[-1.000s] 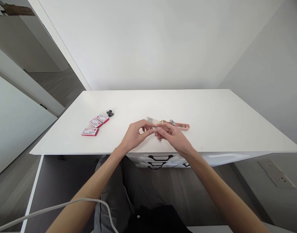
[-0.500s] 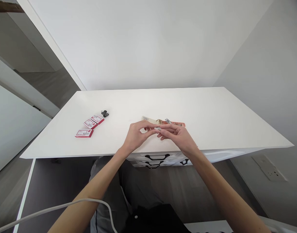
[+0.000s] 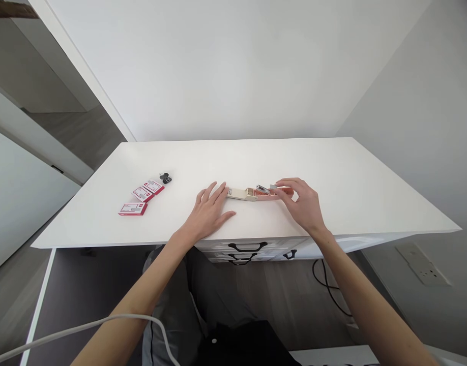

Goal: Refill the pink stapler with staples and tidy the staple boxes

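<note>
An opened-out stapler (image 3: 256, 193), cream at its left end and pink at its right, lies flat on the white desk (image 3: 332, 173). My left hand (image 3: 209, 212) rests on the desk with fingers stretched out, fingertips just at the stapler's cream end. My right hand (image 3: 302, 203) hovers over the pink end, thumb and fingers pinched near the metal part; what they grip is too small to make out.
Three red-and-white staple boxes (image 3: 142, 198) lie at the desk's left, with a small black clip (image 3: 165, 178) behind them. Drawers with black handles (image 3: 249, 248) sit under the front edge. A white cable (image 3: 84, 325) crosses my lap; a wall socket (image 3: 422, 264) is low right.
My hands were joined together in front of the stapler; they have parted. The left now lies flat by the cream end, the right has moved out to the pink end.
</note>
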A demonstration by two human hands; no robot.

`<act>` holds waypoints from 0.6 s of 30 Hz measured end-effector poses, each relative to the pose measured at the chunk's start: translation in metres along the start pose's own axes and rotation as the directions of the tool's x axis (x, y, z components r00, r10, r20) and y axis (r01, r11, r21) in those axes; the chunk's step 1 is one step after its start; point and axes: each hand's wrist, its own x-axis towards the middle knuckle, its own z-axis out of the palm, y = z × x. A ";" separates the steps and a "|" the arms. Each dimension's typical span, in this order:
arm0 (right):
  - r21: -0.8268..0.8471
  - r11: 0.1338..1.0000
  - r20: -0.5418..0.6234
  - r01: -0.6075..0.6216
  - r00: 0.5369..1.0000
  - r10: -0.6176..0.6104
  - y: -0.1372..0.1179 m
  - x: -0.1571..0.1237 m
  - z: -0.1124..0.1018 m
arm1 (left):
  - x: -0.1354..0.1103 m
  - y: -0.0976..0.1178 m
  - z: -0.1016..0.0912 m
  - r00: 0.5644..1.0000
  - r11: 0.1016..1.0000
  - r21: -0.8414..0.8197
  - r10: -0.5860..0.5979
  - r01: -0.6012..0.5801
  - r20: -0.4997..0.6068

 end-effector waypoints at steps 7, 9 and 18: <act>-0.088 0.993 0.005 0.074 0.997 -0.074 0.000 0.007 0.011 | -0.001 -0.003 0.006 0.998 0.998 -0.042 -0.035 0.038 0.057; -0.092 0.991 0.016 0.097 0.995 -0.096 -0.001 0.010 0.012 | -0.002 -0.003 0.007 0.998 0.998 -0.039 -0.039 0.042 0.057; -0.130 0.985 0.097 0.114 0.990 -0.102 -0.001 0.015 0.018 | -0.004 -0.001 0.010 0.999 0.999 -0.012 -0.038 0.038 0.028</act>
